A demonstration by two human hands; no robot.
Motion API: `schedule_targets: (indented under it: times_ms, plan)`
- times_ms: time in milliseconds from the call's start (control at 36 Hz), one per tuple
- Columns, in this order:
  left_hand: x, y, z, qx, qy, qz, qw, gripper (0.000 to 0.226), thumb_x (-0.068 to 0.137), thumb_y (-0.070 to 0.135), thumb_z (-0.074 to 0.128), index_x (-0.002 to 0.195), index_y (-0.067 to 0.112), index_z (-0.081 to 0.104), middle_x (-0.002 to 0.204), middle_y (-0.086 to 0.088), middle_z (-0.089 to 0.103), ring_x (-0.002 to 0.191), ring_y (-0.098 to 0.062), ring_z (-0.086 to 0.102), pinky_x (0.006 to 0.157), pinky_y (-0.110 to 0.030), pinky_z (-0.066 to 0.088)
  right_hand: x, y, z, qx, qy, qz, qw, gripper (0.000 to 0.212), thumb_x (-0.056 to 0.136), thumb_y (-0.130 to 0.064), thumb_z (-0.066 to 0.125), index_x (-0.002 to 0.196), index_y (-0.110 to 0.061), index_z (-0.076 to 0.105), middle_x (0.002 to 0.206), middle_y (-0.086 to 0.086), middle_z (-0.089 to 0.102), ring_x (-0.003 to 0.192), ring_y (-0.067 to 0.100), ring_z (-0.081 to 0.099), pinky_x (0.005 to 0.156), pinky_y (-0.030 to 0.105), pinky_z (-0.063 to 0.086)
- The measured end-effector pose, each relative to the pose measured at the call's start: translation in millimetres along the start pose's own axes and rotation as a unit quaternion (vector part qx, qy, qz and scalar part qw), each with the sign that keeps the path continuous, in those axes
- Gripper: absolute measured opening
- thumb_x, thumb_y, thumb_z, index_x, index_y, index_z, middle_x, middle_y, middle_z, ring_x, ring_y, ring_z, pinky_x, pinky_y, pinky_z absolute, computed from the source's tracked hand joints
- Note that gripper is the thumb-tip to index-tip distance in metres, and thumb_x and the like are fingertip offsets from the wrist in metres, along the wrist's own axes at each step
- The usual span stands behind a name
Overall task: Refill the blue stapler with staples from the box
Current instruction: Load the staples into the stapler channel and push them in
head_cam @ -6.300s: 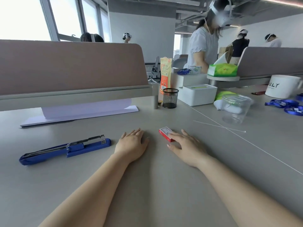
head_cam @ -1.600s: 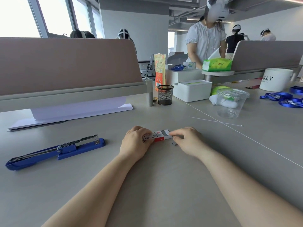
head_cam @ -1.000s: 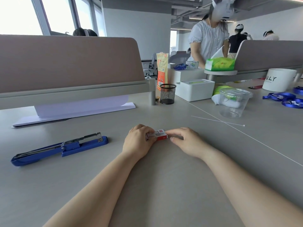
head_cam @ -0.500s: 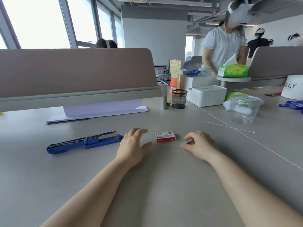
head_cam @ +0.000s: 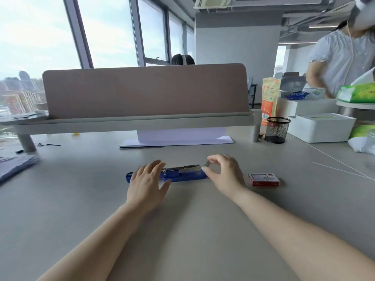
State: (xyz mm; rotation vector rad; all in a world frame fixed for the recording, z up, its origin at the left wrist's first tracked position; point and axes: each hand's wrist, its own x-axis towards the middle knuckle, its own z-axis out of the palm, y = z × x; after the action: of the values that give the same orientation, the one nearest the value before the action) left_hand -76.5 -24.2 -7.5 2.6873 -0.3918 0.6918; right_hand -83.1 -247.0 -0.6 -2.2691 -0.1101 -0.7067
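Note:
The blue stapler [head_cam: 183, 176] lies flat on the grey desk, its top swung open and its metal magazine rail showing. My left hand [head_cam: 147, 184] hovers over the stapler's left half with spread fingers and hides that end. My right hand [head_cam: 224, 173] is at the stapler's right tip, thumb and forefinger pinched on a small silvery strip of staples [head_cam: 206, 164]. The red and white staple box [head_cam: 264, 179] lies on the desk just right of my right hand.
A pink desk divider [head_cam: 145, 91] stands behind, with white paper [head_cam: 178, 138] under it. A black mesh cup [head_cam: 276, 129], a white box [head_cam: 321, 127] and an orange packet [head_cam: 269, 100] are at the right. Paper sheets [head_cam: 14, 166] lie far left. A person stands at the far right.
Both hands have left the staple box and moved left to the stapler. My right hand now pinches a staple strip at the stapler's tip. The view has swung left.

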Motion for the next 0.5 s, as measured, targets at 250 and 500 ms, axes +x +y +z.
schedule_targets:
  times_ms: [250, 500]
  plan:
    - [17.0, -11.5, 18.2, 0.025, -0.062, -0.009, 0.998, 0.055, 0.091, 0.054, 0.033, 0.140, 0.031, 0.027, 0.149, 0.012, 0.034, 0.143, -0.012, 0.017, 0.117, -0.047, -0.006, 17.2, -12.2, 41.8, 0.012, 0.010, -0.051, 0.999, 0.027, 0.080, -0.025, 0.065, 0.107, -0.020, 0.063, 0.107, -0.004, 0.065, 0.104, 0.019, 0.050, 0.089, 0.031, 0.040]
    - [16.9, -11.5, 13.5, 0.000, -0.023, -0.014, 1.000, 0.032, 0.091, 0.041, 0.045, 0.122, 0.036, 0.051, 0.121, 0.008, 0.055, 0.120, -0.018, 0.047, 0.118, -0.042, 0.003, 14.3, -13.0, 45.9, -0.006, 0.004, -0.066, 0.998, 0.035, 0.085, -0.020, 0.061, 0.120, -0.020, 0.060, 0.111, 0.004, 0.058, 0.106, 0.024, 0.047, 0.094, 0.032, 0.038]
